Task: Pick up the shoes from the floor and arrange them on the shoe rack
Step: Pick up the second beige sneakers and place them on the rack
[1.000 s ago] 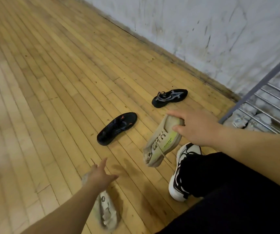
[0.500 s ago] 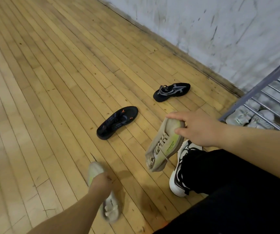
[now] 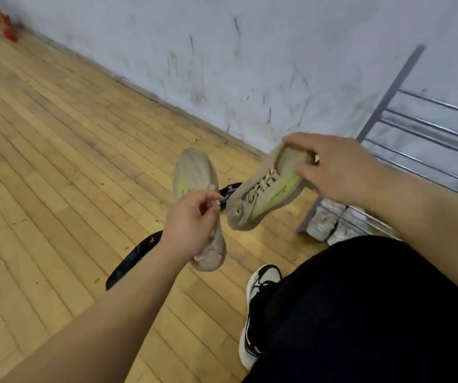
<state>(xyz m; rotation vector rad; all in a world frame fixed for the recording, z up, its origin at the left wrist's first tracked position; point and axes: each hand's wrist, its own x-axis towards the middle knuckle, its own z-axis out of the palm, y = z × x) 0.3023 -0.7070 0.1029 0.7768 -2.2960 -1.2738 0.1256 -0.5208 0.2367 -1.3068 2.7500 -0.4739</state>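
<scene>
My left hand (image 3: 191,225) grips one beige sneaker with a yellow-green stripe (image 3: 196,175), lifted off the floor with its sole turned toward me. My right hand (image 3: 332,168) holds the matching beige sneaker (image 3: 266,194) by its heel, toe hanging down to the left. A black shoe with orange marks (image 3: 133,258) lies on the wooden floor, partly hidden by my left forearm. Another black shoe (image 3: 229,190) shows only a sliver between the two held sneakers. The grey metal shoe rack (image 3: 426,139) stands at the right against the wall.
A pair of white sneakers (image 3: 330,225) sits on the rack's bottom shelf. My own black-and-white shoe (image 3: 261,283) and black trouser leg (image 3: 374,313) fill the lower right. The scuffed white wall (image 3: 250,64) runs along the far side. A red object (image 3: 6,31) stands at the far left corner.
My left hand has taken hold of the second beige sneaker and lifted it off the floor. Both hands have risen, and my view has swung toward the wall and rack.
</scene>
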